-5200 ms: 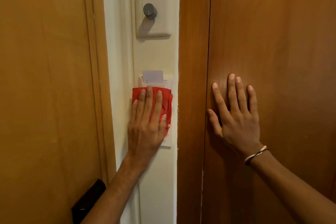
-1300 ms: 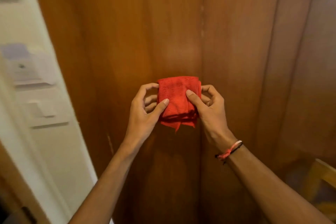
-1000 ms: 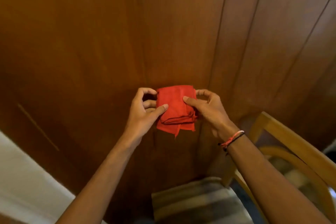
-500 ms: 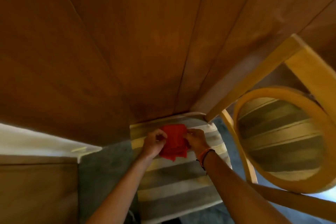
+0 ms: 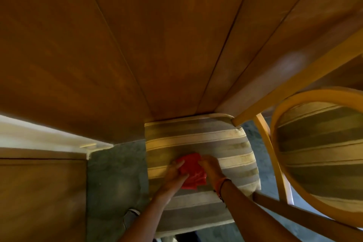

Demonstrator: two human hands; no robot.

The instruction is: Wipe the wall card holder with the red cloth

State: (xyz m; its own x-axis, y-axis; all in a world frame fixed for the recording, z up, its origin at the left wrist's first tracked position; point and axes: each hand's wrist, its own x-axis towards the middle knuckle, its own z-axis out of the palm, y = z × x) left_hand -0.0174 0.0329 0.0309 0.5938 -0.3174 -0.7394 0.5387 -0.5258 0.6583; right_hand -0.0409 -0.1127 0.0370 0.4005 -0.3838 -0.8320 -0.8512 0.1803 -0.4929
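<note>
Compared with half a second ago, both hands have dropped lower and now press the red cloth (image 5: 192,171) down toward the striped cushion (image 5: 231,149) of a wooden chair (image 5: 263,139). Five seconds back, the same cloth was flat against the card holder on a white wall; that holder is no longer in view at all.

Each hand has its grip closed on the cloth: the left hand (image 5: 174,171) pinches the near left edge, and the right hand (image 5: 211,165), with a thin bracelet (image 5: 222,184) at the wrist, clamps the right side. Bunched between them, the cloth sits over the middle of the seat, touching it or just above; motion blur hides which.

Dark wood panelling (image 5: 157,45) fills the upper picture, and grey floor (image 5: 115,173) shows left of the chair.

Judging from this, wiping appears finished and the cloth is being set down on the seat.
</note>
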